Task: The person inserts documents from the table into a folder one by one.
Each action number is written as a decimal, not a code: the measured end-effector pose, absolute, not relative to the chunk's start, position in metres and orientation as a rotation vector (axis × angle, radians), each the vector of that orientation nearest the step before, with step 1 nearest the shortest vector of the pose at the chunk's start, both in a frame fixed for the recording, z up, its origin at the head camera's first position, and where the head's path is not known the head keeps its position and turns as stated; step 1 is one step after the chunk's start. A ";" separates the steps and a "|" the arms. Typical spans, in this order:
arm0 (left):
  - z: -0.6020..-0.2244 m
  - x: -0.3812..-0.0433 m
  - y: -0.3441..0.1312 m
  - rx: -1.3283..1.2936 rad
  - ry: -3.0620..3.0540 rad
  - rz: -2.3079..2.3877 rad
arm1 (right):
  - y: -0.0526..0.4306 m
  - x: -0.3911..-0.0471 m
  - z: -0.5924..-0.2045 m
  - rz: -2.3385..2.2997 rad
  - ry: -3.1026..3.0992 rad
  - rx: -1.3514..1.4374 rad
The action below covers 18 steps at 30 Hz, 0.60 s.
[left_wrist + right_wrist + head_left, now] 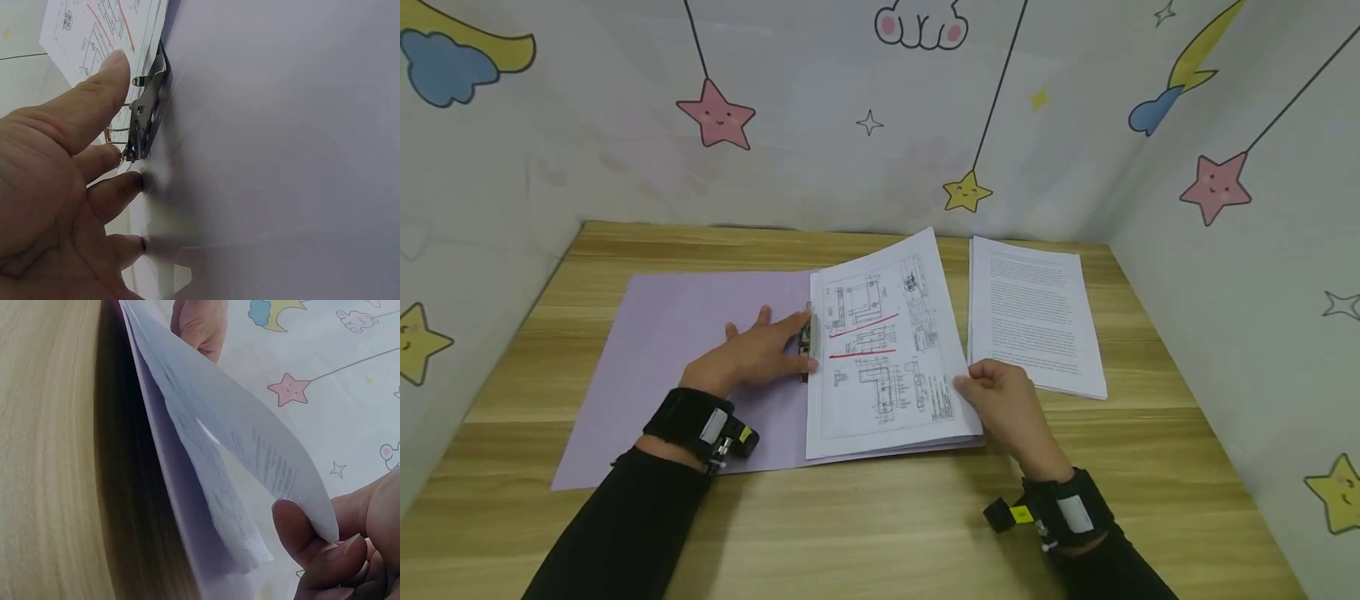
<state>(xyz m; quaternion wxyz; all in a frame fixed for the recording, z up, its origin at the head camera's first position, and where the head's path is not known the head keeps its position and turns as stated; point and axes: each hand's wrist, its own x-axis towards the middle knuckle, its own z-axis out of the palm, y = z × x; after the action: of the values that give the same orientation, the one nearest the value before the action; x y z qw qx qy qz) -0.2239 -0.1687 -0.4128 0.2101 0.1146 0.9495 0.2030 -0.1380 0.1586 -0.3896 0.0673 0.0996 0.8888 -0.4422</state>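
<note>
A lilac folder point(700, 304) lies spread open on the table, with a metal binder clip mechanism point(145, 112) along its spine. My left hand point(748, 354) rests on the folder's left cover, its fingers spread, with thumb and index finger at the two ends of the mechanism. On the folder's right side, printed drawing sheets point(868, 417) carry red lines. My right hand point(1007, 404) pinches the right edge of the top sheet point(278, 447) between thumb and fingers. That sheet is lifted and bowed over the sheets beneath, as the right wrist view shows.
A stack of text-printed paper point(1037, 317) lies right of the folder, near the back wall. The wooden table point(865, 525) is bounded at the back and sides by white walls point(820, 167) with cartoon stars. Each wrist wears a black strap point(688, 421) with a small camera.
</note>
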 end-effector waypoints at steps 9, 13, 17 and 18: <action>-0.409 -0.222 -0.167 0.311 2.638 0.582 | 0.155 -0.143 -0.402 -1.292 2.665 0.290; -0.409 -0.222 -0.167 0.311 2.647 0.585 | 0.155 -0.145 -0.407 -1.275 2.674 0.282; -0.411 -0.222 -0.168 0.307 2.645 0.590 | 0.154 -0.145 -0.411 -1.265 2.678 0.281; -0.411 -0.222 -0.168 0.305 2.646 0.592 | 0.153 -0.145 -0.411 -1.264 2.677 0.280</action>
<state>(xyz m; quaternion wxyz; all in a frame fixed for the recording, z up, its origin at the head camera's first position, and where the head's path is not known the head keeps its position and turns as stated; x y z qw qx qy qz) -0.2219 -0.1678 -0.4108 0.2052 0.1093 0.9491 0.2125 -0.1454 0.1534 -0.4110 0.0838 0.0940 0.8971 -0.4234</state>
